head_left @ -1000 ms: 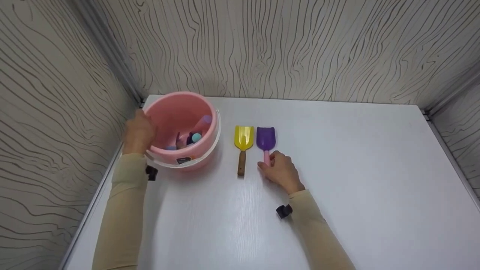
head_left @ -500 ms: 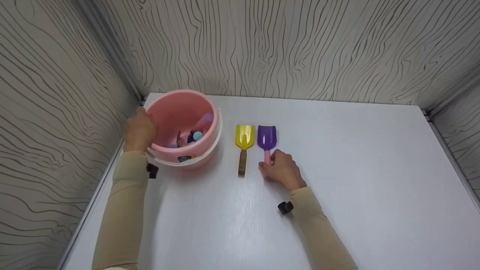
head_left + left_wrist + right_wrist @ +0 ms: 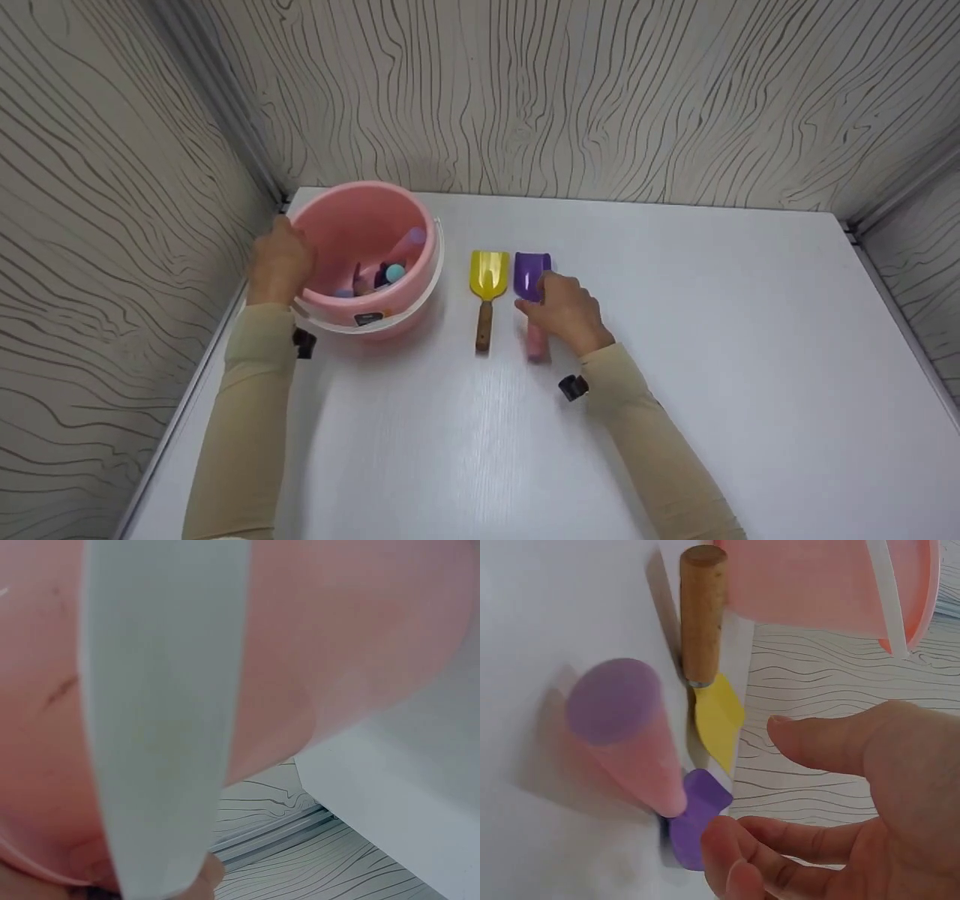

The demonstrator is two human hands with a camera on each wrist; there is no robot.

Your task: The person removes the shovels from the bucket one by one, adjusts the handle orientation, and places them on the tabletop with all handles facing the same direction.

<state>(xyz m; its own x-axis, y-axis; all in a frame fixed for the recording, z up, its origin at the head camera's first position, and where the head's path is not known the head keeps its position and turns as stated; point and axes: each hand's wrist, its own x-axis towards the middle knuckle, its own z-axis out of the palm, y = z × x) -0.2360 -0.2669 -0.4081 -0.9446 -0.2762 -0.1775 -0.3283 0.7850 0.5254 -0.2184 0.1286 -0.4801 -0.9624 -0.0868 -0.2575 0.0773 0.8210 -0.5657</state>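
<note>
Hovering over the purple scoop [image 3: 529, 274] on the worktop [image 3: 720, 315], the right hand [image 3: 568, 313] has relaxed, empty fingers [image 3: 780, 836]; the scoop could roll against the yellow scoop [image 3: 487, 274]. Left hand [image 3: 279, 261] grips the tilted bucket [image 3: 360, 225], which might tip.

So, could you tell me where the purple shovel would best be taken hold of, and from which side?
Probably by its pink handle, from above and from the near side. The purple shovel lies flat on the white table, scoop toward the wall, handle toward the person. The handle is round and thick; the scoop is thin. The yellow shovel lies close on its left, so the right hand has more room from the right.
</note>
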